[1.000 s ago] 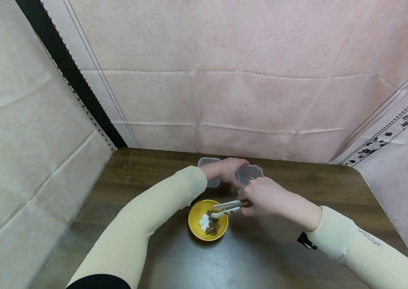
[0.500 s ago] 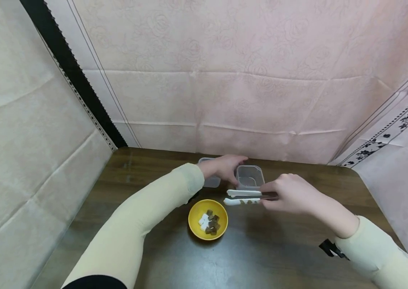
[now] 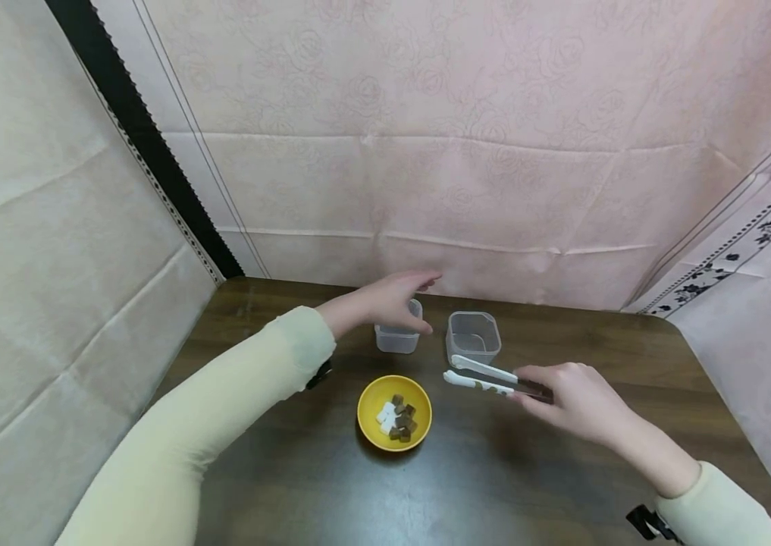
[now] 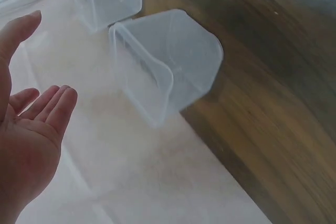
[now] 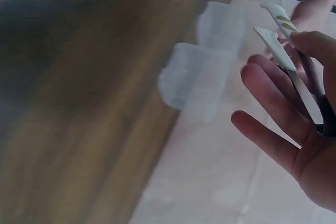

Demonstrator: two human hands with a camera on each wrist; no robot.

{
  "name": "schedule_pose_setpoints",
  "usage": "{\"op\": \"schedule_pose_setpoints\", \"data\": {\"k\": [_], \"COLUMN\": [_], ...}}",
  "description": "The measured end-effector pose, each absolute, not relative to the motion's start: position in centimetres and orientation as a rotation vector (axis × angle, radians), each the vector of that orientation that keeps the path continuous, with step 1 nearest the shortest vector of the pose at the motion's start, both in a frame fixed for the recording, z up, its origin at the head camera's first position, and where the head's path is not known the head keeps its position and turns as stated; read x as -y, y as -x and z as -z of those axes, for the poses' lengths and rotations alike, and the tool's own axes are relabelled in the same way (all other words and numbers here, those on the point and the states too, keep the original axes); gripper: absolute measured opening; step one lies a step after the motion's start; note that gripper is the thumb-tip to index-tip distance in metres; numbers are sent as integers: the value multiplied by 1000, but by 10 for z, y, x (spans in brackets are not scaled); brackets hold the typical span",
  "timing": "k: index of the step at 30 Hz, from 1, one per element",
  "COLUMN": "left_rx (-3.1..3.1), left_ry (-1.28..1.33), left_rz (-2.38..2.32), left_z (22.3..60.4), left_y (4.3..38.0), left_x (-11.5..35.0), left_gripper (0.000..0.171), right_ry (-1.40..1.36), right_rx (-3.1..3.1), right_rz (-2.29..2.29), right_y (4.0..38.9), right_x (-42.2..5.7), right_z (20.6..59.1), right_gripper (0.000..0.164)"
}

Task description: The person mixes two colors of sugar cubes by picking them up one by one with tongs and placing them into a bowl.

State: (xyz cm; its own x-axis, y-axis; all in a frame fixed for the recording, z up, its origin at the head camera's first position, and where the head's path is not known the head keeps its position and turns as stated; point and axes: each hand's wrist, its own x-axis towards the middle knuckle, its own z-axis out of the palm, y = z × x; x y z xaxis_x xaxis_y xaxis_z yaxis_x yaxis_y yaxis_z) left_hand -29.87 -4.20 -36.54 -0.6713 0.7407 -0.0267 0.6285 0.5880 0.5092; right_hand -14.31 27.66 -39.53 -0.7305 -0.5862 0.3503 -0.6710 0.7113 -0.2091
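Note:
My left hand (image 3: 392, 302) hovers over the left clear plastic container (image 3: 396, 340), fingers spread and holding nothing; the left wrist view shows its bare palm. My right hand (image 3: 579, 398) holds a pair of white-tipped tongs (image 3: 484, 378) with dark metal arms, thumb on one arm. In the head view the tongs' tips lie just in front of the right clear plastic container (image 3: 472, 334), a little apart from each other. A yellow bowl (image 3: 368, 425) stands nearer to me, with several white cubes (image 3: 387, 417) and brown cubes (image 3: 403, 422) inside.
The dark wooden table (image 3: 535, 485) ends at the back against a pale patterned cloth (image 3: 494, 189). Cloth also hangs along the left and right sides. Both containers stand near the back edge, side by side with a gap.
The right hand has moved from the bowl to the right and nearer me, carrying the tongs. The left hand has left the right container and shifted left.

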Motion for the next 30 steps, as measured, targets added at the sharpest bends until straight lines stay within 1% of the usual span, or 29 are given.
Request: {"op": "schedule_pose_setpoints", "data": {"k": [6,11,21,30], "left_rx": [-2710,-2784,-2865,-2904], "left_ry": [-1073,-982,-800,-698], "left_rz": [-678,-668,-709,-698], "left_z": [359,362,387,412], "left_y": [285,268,227,191], "left_x": [84,118,167,194], "left_gripper": [94,93,86,86], "right_ry": [-970,-977,-1015,-1098], "right_rx": [2599,2608,2591,2483], "right_rz": [-415,-396,-351,-296], "right_y": [142,141,137,141], "right_x": [-282,-286,-288,-288], "right_z": [421,439,467,479], "right_gripper": [19,20,22,28]}}
